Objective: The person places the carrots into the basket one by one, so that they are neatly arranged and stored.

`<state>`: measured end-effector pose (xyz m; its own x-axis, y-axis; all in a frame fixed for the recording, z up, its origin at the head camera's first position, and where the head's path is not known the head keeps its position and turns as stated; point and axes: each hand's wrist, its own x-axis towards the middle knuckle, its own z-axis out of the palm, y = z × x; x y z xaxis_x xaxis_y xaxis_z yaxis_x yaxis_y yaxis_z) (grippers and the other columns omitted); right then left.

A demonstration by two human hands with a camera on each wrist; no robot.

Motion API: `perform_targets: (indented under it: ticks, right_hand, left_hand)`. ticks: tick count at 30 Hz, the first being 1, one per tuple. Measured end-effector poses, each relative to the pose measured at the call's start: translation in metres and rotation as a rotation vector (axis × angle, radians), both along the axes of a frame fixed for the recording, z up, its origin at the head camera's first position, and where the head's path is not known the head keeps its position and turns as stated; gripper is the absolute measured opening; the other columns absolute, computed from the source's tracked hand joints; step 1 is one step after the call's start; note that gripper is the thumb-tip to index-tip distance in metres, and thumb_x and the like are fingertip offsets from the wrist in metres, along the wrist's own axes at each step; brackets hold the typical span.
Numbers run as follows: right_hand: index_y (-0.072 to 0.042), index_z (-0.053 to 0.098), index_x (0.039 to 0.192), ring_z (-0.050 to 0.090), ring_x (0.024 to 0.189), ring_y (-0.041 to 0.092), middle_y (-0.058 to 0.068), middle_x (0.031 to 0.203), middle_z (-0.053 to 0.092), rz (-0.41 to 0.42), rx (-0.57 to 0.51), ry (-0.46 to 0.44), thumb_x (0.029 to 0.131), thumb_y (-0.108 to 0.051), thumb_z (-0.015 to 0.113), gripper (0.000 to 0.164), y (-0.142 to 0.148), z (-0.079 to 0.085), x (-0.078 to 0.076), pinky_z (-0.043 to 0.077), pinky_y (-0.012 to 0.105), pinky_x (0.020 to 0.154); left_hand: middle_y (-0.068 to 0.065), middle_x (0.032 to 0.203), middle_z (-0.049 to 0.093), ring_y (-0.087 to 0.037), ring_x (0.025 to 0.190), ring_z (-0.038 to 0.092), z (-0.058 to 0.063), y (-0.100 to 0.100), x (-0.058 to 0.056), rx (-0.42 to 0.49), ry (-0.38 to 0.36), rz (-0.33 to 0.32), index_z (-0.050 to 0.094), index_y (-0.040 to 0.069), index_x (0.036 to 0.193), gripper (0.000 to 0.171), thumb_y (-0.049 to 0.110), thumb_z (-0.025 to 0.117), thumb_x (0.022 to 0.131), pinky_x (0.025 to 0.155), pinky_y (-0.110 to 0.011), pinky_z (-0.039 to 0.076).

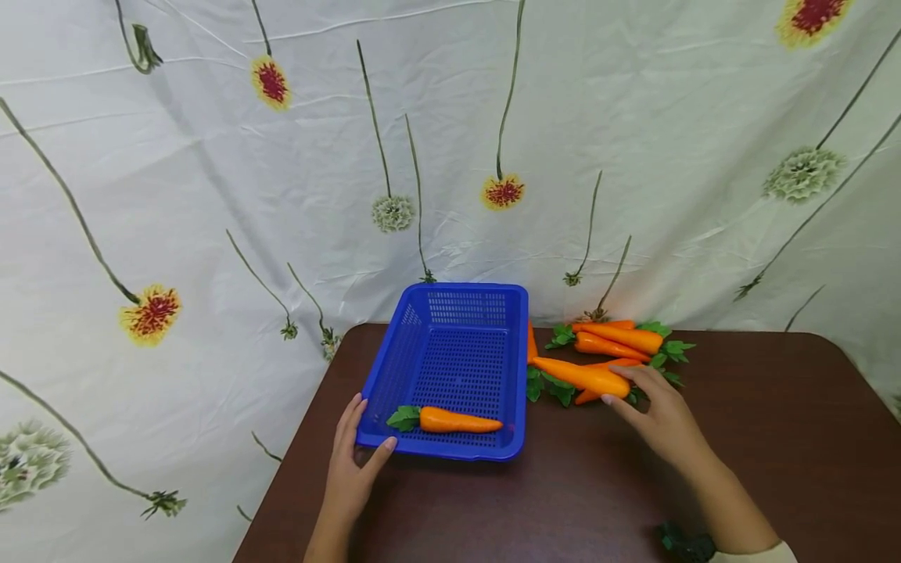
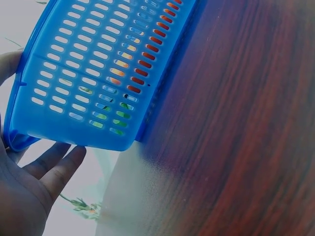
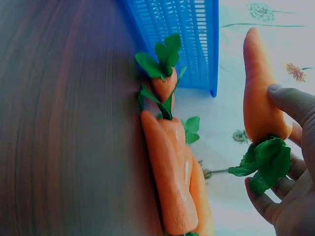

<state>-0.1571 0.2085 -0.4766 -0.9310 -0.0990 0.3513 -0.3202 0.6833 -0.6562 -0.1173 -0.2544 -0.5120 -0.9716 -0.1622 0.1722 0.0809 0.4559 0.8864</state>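
Observation:
My left hand holds the near left corner of a blue plastic basket, thumb at the front rim and fingers along the left side. In the left wrist view, the basket's slotted wall lies between thumb and fingers. One orange carrot with green leaves lies inside, near the front. To the basket's right, my right hand pinches another carrot by its thick end. The right wrist view shows this carrot raised off the pile, its leaves close to the palm.
Several more carrots lie piled on the dark wooden table right of the basket, some close against its wall. A white cloth with a flower print hangs behind the table. Something dark is at the right wrist.

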Motion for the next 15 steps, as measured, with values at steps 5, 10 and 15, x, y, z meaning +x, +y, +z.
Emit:
perform_targets:
  ticks: [5,10,15]
  right_hand:
    - [-0.017,0.065,0.132,0.059,0.111,0.017,0.003,0.123,0.065,0.008,0.004,0.064,0.087,-0.023,0.08,0.048,-0.013,-0.001,0.0,0.052,0.038,0.092]
    - [-0.016,0.065,0.133,0.062,0.113,0.026,0.006,0.125,0.065,0.036,-0.023,0.046,0.088,-0.025,0.08,0.048,-0.027,0.0,0.001,0.051,0.052,0.093]
    - [-0.019,0.065,0.133,0.061,0.113,0.024,0.004,0.126,0.064,0.056,-0.043,0.038,0.088,-0.027,0.079,0.048,-0.041,0.002,0.003,0.051,0.052,0.094]
  left_hand:
    - [0.007,0.168,0.019,-0.03,0.149,0.033,0.001,0.0,0.001,-0.002,-0.002,-0.003,0.034,0.03,0.157,0.077,0.022,0.074,0.092,0.113,-0.053,0.035]
    - [0.003,0.169,0.019,-0.033,0.149,0.033,0.0,0.001,0.0,-0.017,0.008,-0.002,0.033,0.028,0.158,0.078,0.022,0.074,0.092,0.112,-0.054,0.036]
    - [0.004,0.169,0.019,-0.033,0.148,0.034,-0.001,0.0,0.0,-0.011,0.007,-0.002,0.034,0.03,0.158,0.077,0.023,0.074,0.092,0.112,-0.055,0.036]
